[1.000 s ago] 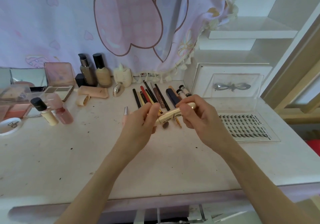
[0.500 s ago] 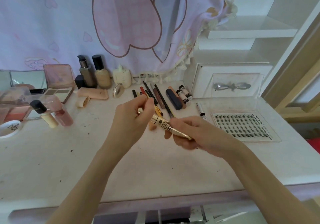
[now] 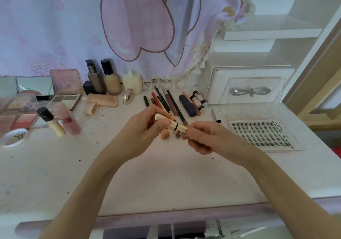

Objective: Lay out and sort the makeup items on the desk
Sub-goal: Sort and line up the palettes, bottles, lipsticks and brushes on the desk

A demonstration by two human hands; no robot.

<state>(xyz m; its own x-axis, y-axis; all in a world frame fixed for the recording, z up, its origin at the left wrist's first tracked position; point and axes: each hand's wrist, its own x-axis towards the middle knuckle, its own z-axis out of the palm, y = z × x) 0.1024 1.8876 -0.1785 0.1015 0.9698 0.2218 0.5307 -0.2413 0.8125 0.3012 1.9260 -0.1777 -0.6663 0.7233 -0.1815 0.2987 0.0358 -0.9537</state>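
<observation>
1. The white desk (image 3: 55, 183) runs under a pink-and-lilac curtain (image 3: 92, 26); white shelves (image 3: 273, 33) stand at the right.
2. A clear lash tray (image 3: 262, 135) lies at the right, bottles and palettes at the left, and a row of pencils (image 3: 166, 102) sits at the back.
3. The left hand (image 3: 144, 129) pinches the cap end of a gold tube (image 3: 177, 127), and the right hand (image 3: 203, 137) grips its other end, both above the desk's middle.
4. The step appears to be checking or closing the tube; next it likely needs setting among similar items.
</observation>
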